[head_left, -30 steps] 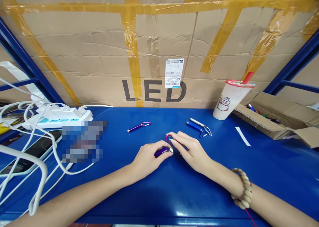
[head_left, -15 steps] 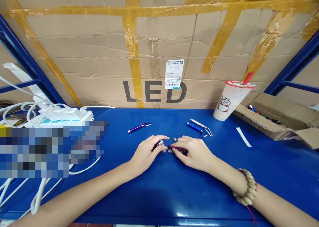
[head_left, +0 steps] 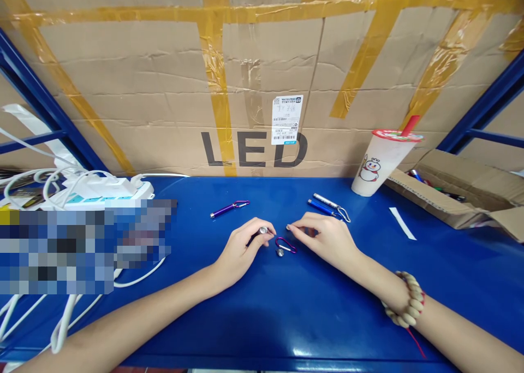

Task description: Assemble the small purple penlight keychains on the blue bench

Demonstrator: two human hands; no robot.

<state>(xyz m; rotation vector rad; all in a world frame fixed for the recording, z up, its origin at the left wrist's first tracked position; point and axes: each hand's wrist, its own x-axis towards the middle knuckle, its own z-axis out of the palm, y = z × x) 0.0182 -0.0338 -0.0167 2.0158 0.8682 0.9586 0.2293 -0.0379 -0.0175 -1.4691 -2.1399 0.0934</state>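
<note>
My left hand [head_left: 242, 250] is closed around a small flashlight body [head_left: 263, 230], whose silvery round end shows between thumb and fingers. Thumb and forefinger of my right hand [head_left: 326, 236] are pinched at a small button cell [head_left: 288, 228], mostly covered by the fingertips. Between both hands a purple carabiner clip [head_left: 286, 245] lies on the table, with a small silver end cap [head_left: 280, 252] at its near end. Beyond my left hand rests a purple mini flashlight [head_left: 223, 211] with its own clip. A blue one [head_left: 321, 207] and a silver one [head_left: 325, 201] lie behind my right hand.
A plastic drink cup [head_left: 379, 168] with a red straw stands at the back right, beside an open cardboard box [head_left: 442, 206]. A white paper strip [head_left: 402, 223] lies near it. White cables and a power strip [head_left: 118, 190] crowd the left. A large carton [head_left: 164, 100] backs the table.
My right hand has let go of the purple carabiner clip, leaving it on the table, and has moved slightly up to the button cell. My left hand has tilted the flashlight body's end upward.
</note>
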